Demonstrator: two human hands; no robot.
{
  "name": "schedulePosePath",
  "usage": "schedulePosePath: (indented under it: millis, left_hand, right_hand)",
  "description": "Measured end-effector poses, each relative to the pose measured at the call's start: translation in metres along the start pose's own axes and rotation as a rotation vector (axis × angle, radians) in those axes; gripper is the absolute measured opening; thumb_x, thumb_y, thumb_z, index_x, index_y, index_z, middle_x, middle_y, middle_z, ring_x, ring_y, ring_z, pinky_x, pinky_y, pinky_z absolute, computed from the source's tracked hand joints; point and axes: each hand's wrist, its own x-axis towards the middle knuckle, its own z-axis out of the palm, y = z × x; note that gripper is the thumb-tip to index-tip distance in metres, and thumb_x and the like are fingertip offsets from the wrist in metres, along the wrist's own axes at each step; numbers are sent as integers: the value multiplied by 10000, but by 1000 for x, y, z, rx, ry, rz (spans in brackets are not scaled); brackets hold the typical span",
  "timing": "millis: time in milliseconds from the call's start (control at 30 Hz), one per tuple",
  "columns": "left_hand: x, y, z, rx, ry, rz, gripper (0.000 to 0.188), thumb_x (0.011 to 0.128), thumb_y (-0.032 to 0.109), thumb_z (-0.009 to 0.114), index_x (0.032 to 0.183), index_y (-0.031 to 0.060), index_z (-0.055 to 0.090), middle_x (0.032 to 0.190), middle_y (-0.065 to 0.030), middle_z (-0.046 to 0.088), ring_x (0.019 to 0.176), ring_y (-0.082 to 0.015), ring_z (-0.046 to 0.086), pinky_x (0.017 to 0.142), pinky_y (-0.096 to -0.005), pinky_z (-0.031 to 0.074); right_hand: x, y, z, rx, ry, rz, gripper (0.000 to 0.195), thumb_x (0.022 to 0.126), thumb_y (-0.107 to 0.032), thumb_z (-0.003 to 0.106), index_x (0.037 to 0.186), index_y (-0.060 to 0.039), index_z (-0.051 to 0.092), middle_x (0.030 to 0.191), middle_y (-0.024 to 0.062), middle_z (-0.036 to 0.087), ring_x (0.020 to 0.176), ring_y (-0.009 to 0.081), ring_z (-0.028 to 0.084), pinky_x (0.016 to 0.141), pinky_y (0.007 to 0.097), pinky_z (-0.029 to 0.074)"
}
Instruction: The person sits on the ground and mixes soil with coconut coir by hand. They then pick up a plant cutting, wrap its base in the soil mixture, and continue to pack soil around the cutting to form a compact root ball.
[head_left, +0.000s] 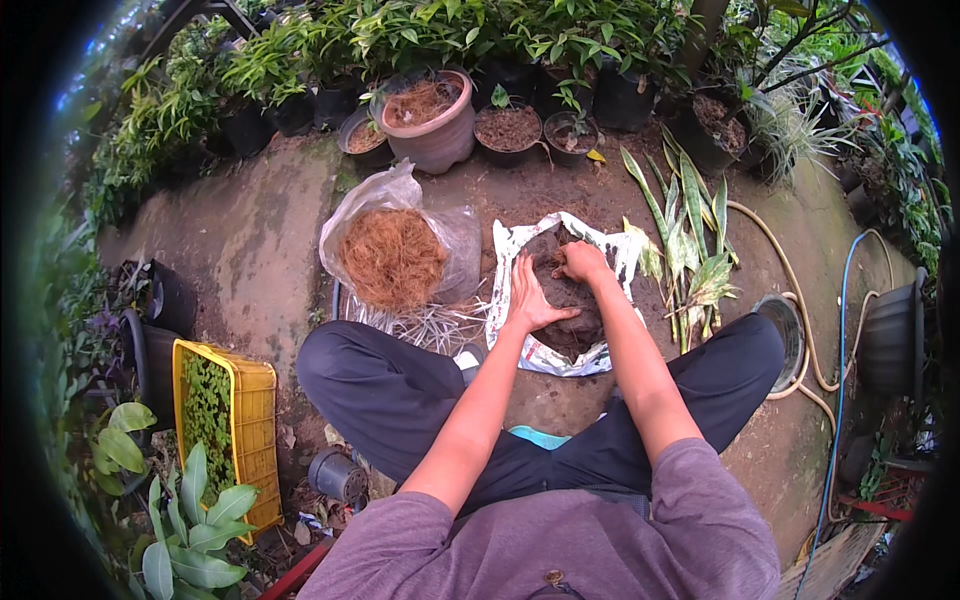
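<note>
A white plastic sack (504, 264) with its rim rolled down stands before me, filled with dark soil (574, 334). My left hand (534, 301) lies flat on the soil along the sack's left side, thumb spread wide from the fingers. Close by, my right hand (585, 262) is curled at the soil's upper part. A little brown fibre (559, 257) shows by its fingertips; whether the fingers grip it is unclear. To the left, a clear plastic bag (461, 236) lies open with a mass of brown coconut fibre (394, 259) in it.
Cut snake plants and other leafy cuttings (686, 247) lie right of the sack. Beyond them run a beige hose (780, 259) and a bucket (780, 341). Potted plants (508, 135) and a terracotta-coloured pot (435, 142) line the back. A yellow crate (255, 435) stands at left.
</note>
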Motion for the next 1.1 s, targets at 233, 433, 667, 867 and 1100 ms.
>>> schedulePosePath:
  millis: [233, 433, 667, 867, 1100]
  left_hand:
    - [1, -3, 4, -23, 0, 5, 1519, 387, 663, 882, 1462, -68, 98, 1553, -282, 101, 1453, -428, 93, 1206, -488, 140]
    - [1, -5, 5, 8, 18, 35, 1508, 424, 652, 879, 1464, -75, 64, 1527, -301, 122, 1436, -441, 113, 1198, -506, 152]
    - [2, -2, 4, -34, 21, 2, 1506, 390, 650, 887, 1463, -62, 107, 1551, -279, 110, 1450, -427, 93, 1204, -497, 136]
    - [3, 2, 4, -33, 22, -5, 1487, 400, 640, 889, 1460, -61, 117, 1545, -285, 121, 1448, -431, 98, 1204, -505, 122]
    - [3, 0, 4, -23, 38, -3, 1478, 399, 635, 891, 1460, -51, 124, 1542, -279, 132, 1446, -428, 105, 1199, -505, 133]
  right_hand:
    - [1, 6, 22, 116, 301, -6, 206, 789, -166, 586, 950, -100, 696, 1007, 177, 699, 984, 368, 662, 863, 471, 526]
    - [-3, 0, 1, 129, 200, 132, 285, 772, -160, 561, 1009, -159, 721, 1053, 163, 695, 1025, 356, 653, 897, 470, 512]
    - [-1, 3, -11, 146, 177, 145, 315, 773, -172, 558, 1038, -165, 730, 1070, 181, 692, 1038, 350, 652, 915, 452, 510]
    - [-1, 8, -12, 153, 131, 182, 309, 800, -216, 551, 1052, -172, 722, 1029, 180, 699, 1009, 357, 656, 902, 459, 513]
    - [5, 18, -18, 376, -112, 145, 334, 870, -231, 544, 1148, -103, 679, 1059, 136, 711, 989, 314, 685, 851, 425, 536]
